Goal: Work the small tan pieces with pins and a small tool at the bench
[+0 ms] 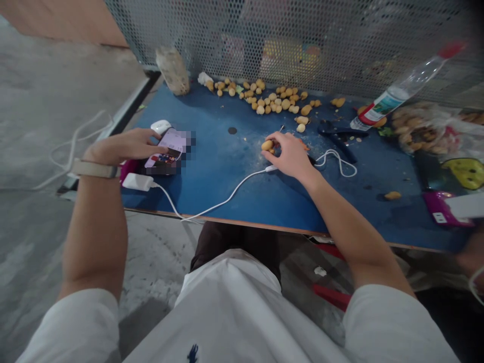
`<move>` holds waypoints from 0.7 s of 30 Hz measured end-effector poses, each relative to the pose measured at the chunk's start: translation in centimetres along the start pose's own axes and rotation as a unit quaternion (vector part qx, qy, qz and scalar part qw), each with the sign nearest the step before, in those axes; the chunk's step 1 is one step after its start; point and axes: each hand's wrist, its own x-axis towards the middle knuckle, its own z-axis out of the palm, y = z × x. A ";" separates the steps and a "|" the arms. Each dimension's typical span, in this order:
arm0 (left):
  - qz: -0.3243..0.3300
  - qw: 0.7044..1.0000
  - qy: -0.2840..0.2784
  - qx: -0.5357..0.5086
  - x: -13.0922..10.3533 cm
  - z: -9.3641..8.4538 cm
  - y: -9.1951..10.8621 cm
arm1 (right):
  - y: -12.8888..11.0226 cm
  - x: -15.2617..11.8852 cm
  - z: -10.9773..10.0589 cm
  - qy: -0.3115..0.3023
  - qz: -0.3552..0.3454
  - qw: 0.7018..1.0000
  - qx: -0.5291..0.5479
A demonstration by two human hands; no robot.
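Observation:
My left hand (132, 145) reaches over a phone (174, 142) with a lit screen, its fingers apart and a fingertip at the screen. Beside it are a white charger (138, 182) and a white rounded object (161, 126). My right hand (288, 153) pinches a small tan fruit or gourd-like piece (267, 145) between thumb and forefinger, low over the blue table (212, 174). A white cable (236, 190) runs from the charger to a plug just under my right hand. Several more tan pieces (278, 102) lie along the back of the table.
A cloudy jar (173, 70) stands at the back left. Dark pliers (342, 137), a tilted clear bottle (401, 93), a plastic bag (419, 126) and a purple box (446, 207) are on the right. A perforated metal panel (234, 45) rises behind. Another person's hand (472, 257) shows at the right edge.

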 end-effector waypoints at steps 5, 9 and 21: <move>-0.026 0.993 -0.055 0.100 -0.1 -0.8 1.5 | 0.2 0.0 0.1 0.001 0.001 1.000 0.000; -0.018 0.992 -0.010 0.126 -0.7 0.7 4.2 | 0.2 0.0 0.0 -0.005 0.004 1.000 0.003; -0.058 0.988 -0.067 0.130 -4.0 -0.9 7.9 | 0.4 0.1 0.0 -0.014 0.006 1.000 -0.007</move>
